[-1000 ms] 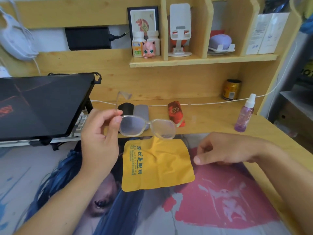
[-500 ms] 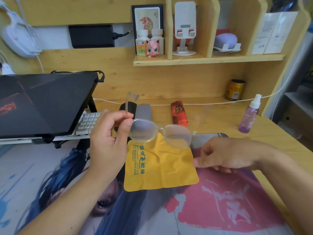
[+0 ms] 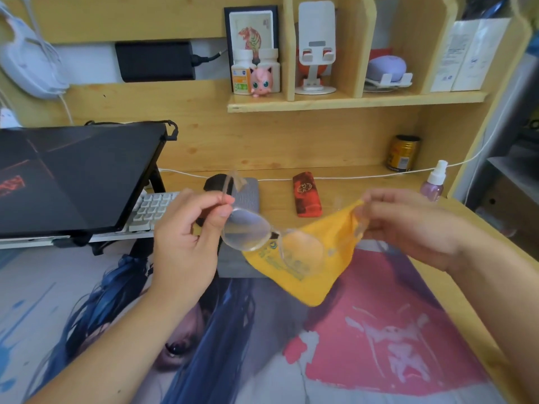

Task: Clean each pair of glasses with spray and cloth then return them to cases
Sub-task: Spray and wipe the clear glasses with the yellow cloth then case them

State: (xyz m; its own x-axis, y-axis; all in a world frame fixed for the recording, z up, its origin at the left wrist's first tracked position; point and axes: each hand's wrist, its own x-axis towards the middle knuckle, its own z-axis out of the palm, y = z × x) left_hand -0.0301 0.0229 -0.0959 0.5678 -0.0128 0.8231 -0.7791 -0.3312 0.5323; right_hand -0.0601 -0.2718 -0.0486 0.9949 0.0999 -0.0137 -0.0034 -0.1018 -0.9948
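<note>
My left hand (image 3: 186, 240) pinches the left hinge of a pair of clear-framed glasses (image 3: 271, 240), held above the desk with one temple sticking up. The yellow cleaning cloth (image 3: 318, 272) hangs from my right hand (image 3: 405, 223), which pinches its top corner beside the right lens. The cloth droops behind and below the right lens. A purple spray bottle (image 3: 433, 185) stands at the far right of the desk. A grey case (image 3: 248, 193) and a red case (image 3: 306, 196) lie on the desk behind the glasses.
A black laptop on a stand (image 3: 73, 176) with a white keyboard (image 3: 151, 208) under it fills the left. A printed desk mat (image 3: 379, 330) covers the desk front. A gold can (image 3: 404, 153) and a white cable (image 3: 350, 177) sit at the back. Shelves above hold small items.
My right hand picked the yellow cloth up off the mat and raised it to the right lens. My left hand kept holding the glasses at about the same place.
</note>
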